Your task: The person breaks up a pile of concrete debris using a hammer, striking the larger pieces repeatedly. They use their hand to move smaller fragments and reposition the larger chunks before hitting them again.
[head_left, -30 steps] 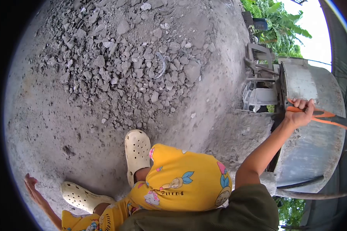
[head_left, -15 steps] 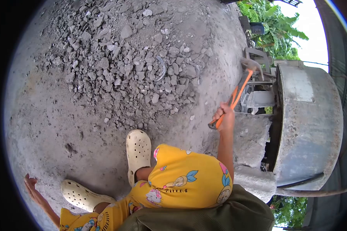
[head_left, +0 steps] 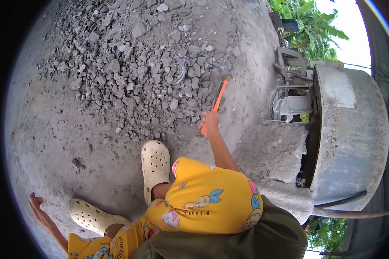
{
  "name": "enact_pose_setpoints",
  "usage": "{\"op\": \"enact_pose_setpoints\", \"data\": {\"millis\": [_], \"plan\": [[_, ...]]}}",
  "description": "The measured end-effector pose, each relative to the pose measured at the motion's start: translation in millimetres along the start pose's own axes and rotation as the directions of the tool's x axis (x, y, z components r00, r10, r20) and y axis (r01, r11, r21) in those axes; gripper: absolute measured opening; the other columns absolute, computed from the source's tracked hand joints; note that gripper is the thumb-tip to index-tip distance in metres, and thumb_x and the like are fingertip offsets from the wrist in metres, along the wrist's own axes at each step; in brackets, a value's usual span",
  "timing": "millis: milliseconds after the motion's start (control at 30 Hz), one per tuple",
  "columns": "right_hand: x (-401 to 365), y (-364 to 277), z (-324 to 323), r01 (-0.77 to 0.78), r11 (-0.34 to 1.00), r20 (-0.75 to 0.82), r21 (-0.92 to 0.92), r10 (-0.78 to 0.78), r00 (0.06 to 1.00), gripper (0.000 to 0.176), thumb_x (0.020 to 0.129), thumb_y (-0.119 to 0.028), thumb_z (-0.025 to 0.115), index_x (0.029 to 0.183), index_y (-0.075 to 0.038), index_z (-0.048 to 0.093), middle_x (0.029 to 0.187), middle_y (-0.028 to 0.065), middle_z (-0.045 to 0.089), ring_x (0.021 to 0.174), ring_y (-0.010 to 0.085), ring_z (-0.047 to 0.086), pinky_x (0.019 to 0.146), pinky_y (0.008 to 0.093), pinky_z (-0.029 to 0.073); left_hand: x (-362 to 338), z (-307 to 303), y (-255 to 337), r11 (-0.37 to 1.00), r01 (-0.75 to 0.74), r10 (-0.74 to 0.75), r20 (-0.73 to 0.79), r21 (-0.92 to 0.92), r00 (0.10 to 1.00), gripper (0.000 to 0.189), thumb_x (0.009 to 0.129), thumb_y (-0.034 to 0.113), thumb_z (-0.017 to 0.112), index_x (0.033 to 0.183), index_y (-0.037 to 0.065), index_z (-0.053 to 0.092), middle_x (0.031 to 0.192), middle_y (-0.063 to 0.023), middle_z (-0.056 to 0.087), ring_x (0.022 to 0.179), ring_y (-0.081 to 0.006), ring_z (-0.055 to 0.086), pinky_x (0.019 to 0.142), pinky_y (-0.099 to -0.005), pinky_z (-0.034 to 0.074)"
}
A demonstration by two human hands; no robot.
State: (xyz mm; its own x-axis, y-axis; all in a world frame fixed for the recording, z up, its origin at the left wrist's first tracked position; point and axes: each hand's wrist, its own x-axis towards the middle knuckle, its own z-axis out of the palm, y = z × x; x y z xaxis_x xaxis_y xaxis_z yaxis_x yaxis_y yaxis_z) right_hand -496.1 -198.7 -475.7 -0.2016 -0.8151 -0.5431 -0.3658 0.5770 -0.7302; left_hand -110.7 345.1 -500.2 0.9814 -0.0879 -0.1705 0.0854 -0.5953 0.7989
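My right hand [head_left: 210, 122] is wrapped round the orange-and-black handle of a hammer [head_left: 220, 93]. The hammer's head is low at the right edge of a heap of broken grey rubble [head_left: 129, 77], smeared by motion. Just left of the head lies a curved pale strip [head_left: 219, 67], with a second curved strip [head_left: 180, 70] among the stones. Out at the lower left, my left hand [head_left: 41, 212] hangs empty over the dusty ground, fingers stretched out.
My feet in cream clogs [head_left: 155, 166] stand close to the rubble, below yellow patterned trousers [head_left: 212, 198]. At the right are a rough concrete block [head_left: 272, 151], a dusty plastic chair [head_left: 291, 108] and a large rusty metal drum [head_left: 350, 138]. Green plants [head_left: 309, 30] show beyond.
My right hand has swung the hammer down and to the left, from raised in front of the chair to the rubble's edge. The left hand has barely moved.
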Motion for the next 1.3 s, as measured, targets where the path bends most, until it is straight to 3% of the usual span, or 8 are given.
{"op": "enact_pose_setpoints", "data": {"millis": [233,400,533,633,733,933,1133,1300], "plan": [[-61,-118,-93,0.337,0.875,0.007,0.348,-0.362,0.932,0.011,0.077,-0.015,0.051,0.075,-0.008,0.042,0.050,0.0008,0.034,0.040,0.0160,0.037,0.042,0.0334,0.037,6,-16,-12,1.000,0.016,-0.016,-0.011,-0.019,1.000,0.049,0.090,0.042,0.038,0.106,-0.002,0.054,0.075,-0.0056,0.048,0.075,-0.0180,0.045,0.083,-0.0343,0.038],[-118,-237,-158,0.869,0.431,-0.268,0.243,-0.831,0.487,0.021,0.083,-0.013,0.045,0.066,-0.010,0.033,0.049,-0.0005,0.028,0.043,0.0129,0.031,0.047,0.0314,0.036,10,-1,-6,1.000,0.014,-0.014,0.038,-0.022,0.999,0.050,0.091,0.041,0.038,0.111,-0.002,0.053,0.075,-0.0029,0.045,0.076,-0.0160,0.043,0.085,-0.0321,0.036],[-98,-216,-103,0.969,0.145,-0.625,0.198,-0.743,0.239,0.017,0.081,-0.007,0.041,0.066,-0.009,0.032,0.047,-0.0008,0.027,0.039,0.0126,0.027,0.047,0.0309,0.039,7,11,10,0.999,-0.027,0.028,0.069,-0.017,0.997,0.048,0.091,0.041,0.038,0.112,0.000,0.053,0.077,-0.0026,0.047,0.078,-0.0155,0.045,0.083,-0.0307,0.036],[-31,-87,-16,0.832,0.344,-0.612,0.436,-0.565,0.554,0.008,0.075,-0.007,0.045,0.074,-0.004,0.037,0.046,0.0040,0.030,0.037,0.0150,0.034,0.036,0.0359,0.043,6,8,5,0.999,-0.039,0.040,0.072,-0.013,0.997,0.047,0.092,0.040,0.037,0.113,0.001,0.053,0.079,-0.0024,0.048,0.079,-0.0151,0.046,0.081,-0.0296,0.037],[-16,2,9,0.082,0.939,0.062,0.334,-0.108,0.992,0.012,0.074,-0.012,0.054,0.079,-0.004,0.046,0.049,0.0019,0.038,0.037,0.0161,0.040,0.035,0.0337,0.038,8,-2,-5,1.000,-0.009,0.010,0.052,-0.020,0.999,0.047,0.091,0.040,0.038,0.113,0.001,0.053,0.080,-0.0024,0.049,0.080,-0.0149,0.046,0.080,-0.0296,0.037],[-51,-85,-47,0.173,0.929,0.147,0.329,-0.231,0.962,0.017,0.080,-0.020,0.050,0.068,-0.011,0.041,0.051,0.0004,0.037,0.040,0.0156,0.037,0.043,0.0337,0.037,3,-20,-4,1.000,0.003,-0.003,-0.029,0.002,1.000,0.050,0.090,0.044,0.037,0.109,0.000,0.054,0.076,-0.0044,0.047,0.076,-0.0171,0.045,0.087,-0.0341,0.036],[-125,-224,-128,0.829,0.499,-0.155,0.252,-0.825,0.543,0.019,0.083,-0.016,0.047,0.067,-0.011,0.038,0.050,0.0000,0.031,0.043,0.0142,0.034,0.046,0.0316,0.036,-12,11,46,0.997,-0.060,0.061,-0.020,0.057,0.998,0.047,0.089,0.041,0.036,0.097,-0.001,0.056,0.075,-0.0113,0.054,0.073,-0.0220,0.050,0.076,-0.0376,0.041],[-103,-159,-92,0.921,0.294,-0.480,0.254,-0.789,0.384,0.018,0.082,-0.011,0.046,0.068,-0.009,0.036,0.049,0.0004,0.031,0.041,0.0133,0.033,0.046,0.0313,0.039,-10,12,43,0.997,-0.038,0.038,0.003,0.061,0.999,0.047,0.090,0.041,0.036,0.099,-0.001,0.055,0.076,-0.0105,0.054,0.074,-0.0213,0.050,0.078,-0.0372,0.040]]}}
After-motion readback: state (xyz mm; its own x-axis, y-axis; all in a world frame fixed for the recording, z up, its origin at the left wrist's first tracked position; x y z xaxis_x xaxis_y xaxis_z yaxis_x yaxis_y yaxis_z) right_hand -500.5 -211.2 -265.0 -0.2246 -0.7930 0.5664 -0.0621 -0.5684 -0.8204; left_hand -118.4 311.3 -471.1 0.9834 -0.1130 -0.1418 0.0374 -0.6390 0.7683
